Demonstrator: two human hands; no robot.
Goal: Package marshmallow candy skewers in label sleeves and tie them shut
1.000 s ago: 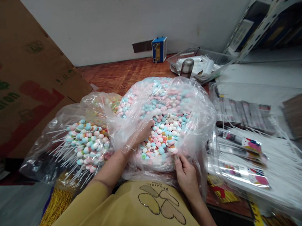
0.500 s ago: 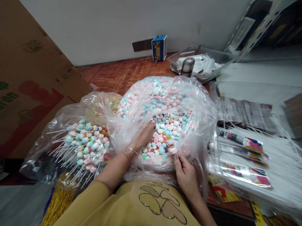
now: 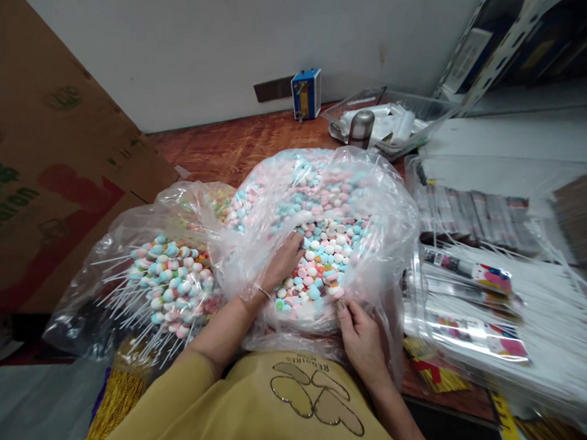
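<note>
A large clear plastic bag (image 3: pixel 391 211) lies open on the table, filled with pink, blue and white candies (image 3: pixel 328 247). My left hand (image 3: pixel 286 262) reaches into its opening at the left of the loose candies, fingers curled; what they hold, if anything, is hidden. At the bag's near edge, my right hand (image 3: pixel 359 330) pinches a skewered candy stack (image 3: pixel 335 288) in orange, pink and white. To the left, candy skewers (image 3: pixel 174 283) with white sticks lie piled on another clear bag (image 3: pixel 84 269).
A cardboard box (image 3: pixel 58 151) stands at the left. Behind are a blue device (image 3: pixel 306 95), a metal cylinder (image 3: pixel 361 128) and a clear tray (image 3: pixel 437 116) of plastic rolls. White sticks (image 3: pixel 552 322) and printed packets (image 3: pixel 490 277) lie at the right.
The camera view has shifted slightly. My left hand has moved very little within the bag, and my right hand stays at the near edge.
</note>
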